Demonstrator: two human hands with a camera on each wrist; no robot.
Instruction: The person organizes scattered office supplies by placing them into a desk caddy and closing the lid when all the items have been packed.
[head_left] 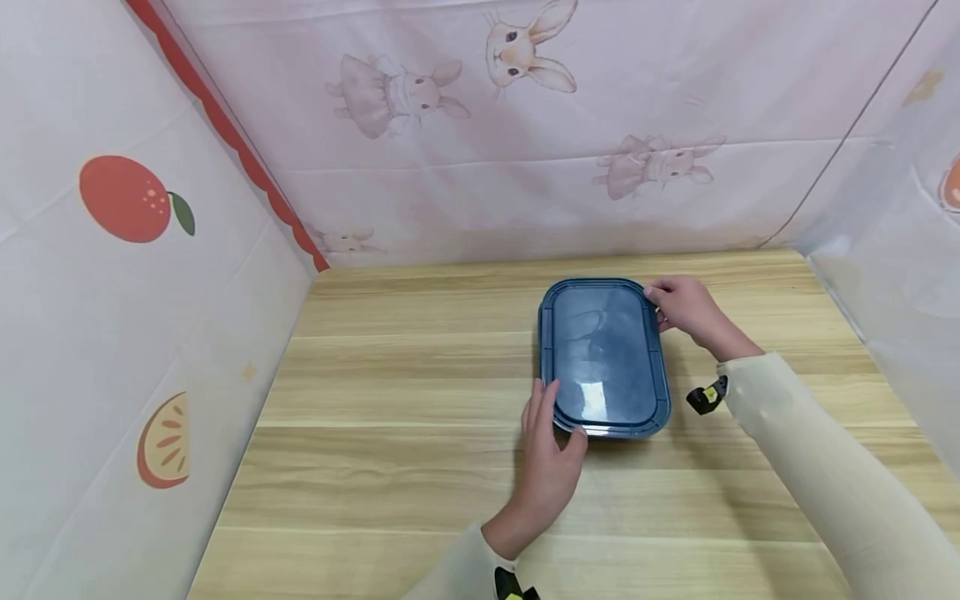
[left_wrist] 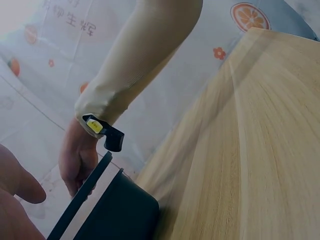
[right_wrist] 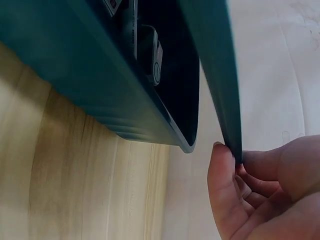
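A blue lid (head_left: 603,354) sits above a dark teal box (right_wrist: 100,80), with a gap between the two in both wrist views. My right hand (head_left: 686,312) pinches the lid's far right corner between thumb and fingers. At the near left corner is my left hand (head_left: 547,467), its fairly straight fingers along the left edge and its thumb at the near edge. The left wrist view shows that thumb (left_wrist: 27,185) apart from the lid (left_wrist: 82,197). Inside the box, a small grey object with a round mark (right_wrist: 156,62) stands beside other flat items, mostly hidden.
The box stands on a light wooden table (head_left: 397,383), right of its middle. Printed cloth walls (head_left: 450,192) enclose the table at the back and sides. A black wrist camera (head_left: 705,398) sticks out from the right sleeve, near the lid's right edge.
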